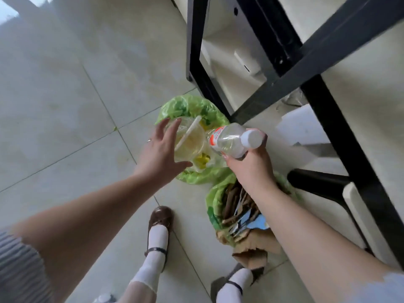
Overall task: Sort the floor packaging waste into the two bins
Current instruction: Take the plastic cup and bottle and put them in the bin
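Observation:
Two bins lined with green bags stand on the tiled floor. The far bin (192, 106) holds clear plastic cups (191, 141) with a white straw and yellow scraps. The near bin (215, 206) is full of brown cardboard and paper. My right hand (247, 162) is shut on a clear plastic bottle (231, 138) with a white cap and red-white label, held over the gap between the bins, at the far bin's right edge. My left hand (161, 149) is open with spread fingers over the left side of the far bin, holding nothing.
A black metal table frame (306, 62) rises right behind the bins, with a black foot (317, 182) beside the near bin. A brown paper bag (253, 248) lies by my feet. My shoes (159, 219) stand just in front of the bins.

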Demonstrator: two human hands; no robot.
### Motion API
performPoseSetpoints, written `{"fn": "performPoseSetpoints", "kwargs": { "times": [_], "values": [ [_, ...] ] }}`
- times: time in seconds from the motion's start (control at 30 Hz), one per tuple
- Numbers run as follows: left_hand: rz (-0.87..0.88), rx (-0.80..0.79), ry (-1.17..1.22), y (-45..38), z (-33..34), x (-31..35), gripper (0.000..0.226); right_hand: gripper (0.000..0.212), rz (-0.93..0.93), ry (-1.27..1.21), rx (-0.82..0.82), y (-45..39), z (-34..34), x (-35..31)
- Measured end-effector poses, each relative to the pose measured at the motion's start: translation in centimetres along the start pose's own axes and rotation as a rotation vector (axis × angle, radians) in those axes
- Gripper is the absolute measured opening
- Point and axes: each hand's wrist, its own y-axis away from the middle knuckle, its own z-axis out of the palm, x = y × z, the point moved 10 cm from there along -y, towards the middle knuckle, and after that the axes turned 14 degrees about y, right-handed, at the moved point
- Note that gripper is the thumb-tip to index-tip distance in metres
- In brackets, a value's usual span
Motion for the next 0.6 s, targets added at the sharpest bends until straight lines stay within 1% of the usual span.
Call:
{"fn": "performPoseSetpoints", "kwargs": {
  "times": [0.17,0.37,0.43,0.5,0.57,0.6],
  "values": [
    [0.067,-0.100,-0.095,-4.3,3.5,-4.2,0.105,0.063,0.031,0.110,0.001,-2.8,5.0,1.1],
    [0.170,-0.117,-0.274,-6.0,6.1,-5.9,0.102,0.066,0.025,0.149,0.064,-4.0,8.2,1.7],
    [0.190,-0.126,-0.329,-5.9,6.0,-5.8,0.104,0.074,0.023,0.184,0.075,-3.6,8.1,1.7],
    [0.169,-0.146,-0.369,-5.5,5.4,-5.8,0.107,0.091,0.034,0.176,0.022,-2.9,7.9,1.8],
    [0.125,-0.159,-0.324,-4.7,4.1,-5.2,0.108,0.112,0.130,0.077,-0.068,-1.7,7.2,2.3],
    [0.099,-0.151,-0.250,-4.1,3.1,-4.5,0.108,0.117,0.192,0.020,-0.104,-0.9,6.6,2.6]
  ]
}}
